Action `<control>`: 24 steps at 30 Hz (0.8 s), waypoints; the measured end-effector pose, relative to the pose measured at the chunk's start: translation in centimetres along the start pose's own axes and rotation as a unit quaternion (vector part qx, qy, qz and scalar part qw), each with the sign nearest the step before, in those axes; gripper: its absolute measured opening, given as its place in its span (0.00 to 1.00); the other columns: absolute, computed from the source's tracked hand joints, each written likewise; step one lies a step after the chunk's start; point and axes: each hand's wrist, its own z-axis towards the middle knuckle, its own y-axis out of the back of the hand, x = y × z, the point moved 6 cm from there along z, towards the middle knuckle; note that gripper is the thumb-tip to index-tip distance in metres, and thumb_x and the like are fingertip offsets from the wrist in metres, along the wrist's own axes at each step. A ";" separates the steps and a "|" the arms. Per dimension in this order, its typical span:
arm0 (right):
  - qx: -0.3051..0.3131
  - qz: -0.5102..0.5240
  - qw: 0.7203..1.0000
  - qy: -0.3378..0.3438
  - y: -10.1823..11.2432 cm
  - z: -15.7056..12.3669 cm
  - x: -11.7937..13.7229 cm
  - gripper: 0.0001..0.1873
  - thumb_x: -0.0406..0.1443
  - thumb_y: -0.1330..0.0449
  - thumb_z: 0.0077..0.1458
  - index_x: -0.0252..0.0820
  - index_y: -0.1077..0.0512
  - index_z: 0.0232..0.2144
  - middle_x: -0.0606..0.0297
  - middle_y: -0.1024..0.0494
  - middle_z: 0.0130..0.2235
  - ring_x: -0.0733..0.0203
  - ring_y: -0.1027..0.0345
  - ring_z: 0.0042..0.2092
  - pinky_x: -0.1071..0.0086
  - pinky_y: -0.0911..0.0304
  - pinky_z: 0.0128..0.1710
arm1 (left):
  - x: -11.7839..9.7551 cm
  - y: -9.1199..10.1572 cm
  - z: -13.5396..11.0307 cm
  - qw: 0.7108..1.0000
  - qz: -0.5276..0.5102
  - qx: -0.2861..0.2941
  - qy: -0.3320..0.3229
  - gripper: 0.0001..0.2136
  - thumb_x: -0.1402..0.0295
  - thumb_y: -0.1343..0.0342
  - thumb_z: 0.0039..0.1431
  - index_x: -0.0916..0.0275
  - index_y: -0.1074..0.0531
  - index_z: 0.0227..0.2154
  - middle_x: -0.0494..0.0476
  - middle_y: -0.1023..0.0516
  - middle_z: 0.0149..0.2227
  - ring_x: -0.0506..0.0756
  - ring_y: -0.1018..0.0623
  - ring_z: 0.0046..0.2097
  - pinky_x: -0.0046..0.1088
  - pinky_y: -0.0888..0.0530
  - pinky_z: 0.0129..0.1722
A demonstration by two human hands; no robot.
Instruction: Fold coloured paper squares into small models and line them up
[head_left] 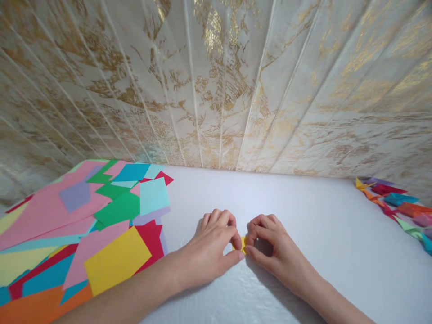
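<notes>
A small folded piece of yellow paper (243, 243) sits between my two hands, just above or on the white table. My left hand (219, 240) pinches its left side with thumb and forefinger, the other fingers curled. From the right, my right hand (270, 240) grips the opposite edge between thumb and forefinger. Most of the paper is covered by the fingertips, so its exact folded shape cannot be made out.
Many loose coloured paper sheets overlap on the left, with a yellow sheet (118, 260) nearest my left forearm. Several folded paper figures (398, 200) lie at the right edge. Behind the white table (209, 189) hangs a white and gold curtain (216, 90).
</notes>
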 end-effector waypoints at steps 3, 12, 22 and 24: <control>0.000 -0.003 1.000 -0.004 0.0 0.0 0.0 0.09 0.25 0.39 0.53 0.44 0.28 0.27 0.63 0.28 0.37 0.52 0.38 0.44 0.55 0.40 0.46 | -0.1 -0.1 -0.1 1.000 0.002 -0.003 0.005 0.05 0.74 0.38 0.59 0.59 0.29 0.33 0.53 0.32 0.45 0.59 0.34 0.52 0.41 0.39 0.52; 0.008 -0.009 1.000 -0.015 0.1 0.2 0.1 0.09 0.25 0.39 0.53 0.44 0.28 0.26 0.63 0.27 0.37 0.52 0.38 0.43 0.55 0.40 0.46 | -0.3 -0.3 0.0 1.000 0.016 0.000 0.004 0.06 0.75 0.38 0.59 0.60 0.29 0.33 0.53 0.32 0.46 0.59 0.34 0.53 0.42 0.39 0.52; -0.004 -0.030 1.000 0.006 -0.2 0.1 0.0 0.08 0.27 0.41 0.54 0.45 0.31 0.29 0.63 0.27 0.37 0.52 0.38 0.42 0.56 0.40 0.44 | -0.2 -0.3 -0.1 1.000 0.021 -0.004 0.008 0.05 0.75 0.39 0.60 0.60 0.29 0.33 0.54 0.32 0.45 0.59 0.34 0.52 0.41 0.39 0.52; -0.005 -0.026 1.000 0.007 -0.1 0.0 -0.1 0.07 0.28 0.41 0.55 0.45 0.32 0.31 0.63 0.27 0.37 0.52 0.38 0.42 0.56 0.41 0.44 | -0.2 -0.4 -0.1 1.000 0.022 -0.003 0.010 0.04 0.75 0.40 0.60 0.60 0.29 0.33 0.54 0.32 0.46 0.59 0.34 0.52 0.42 0.39 0.52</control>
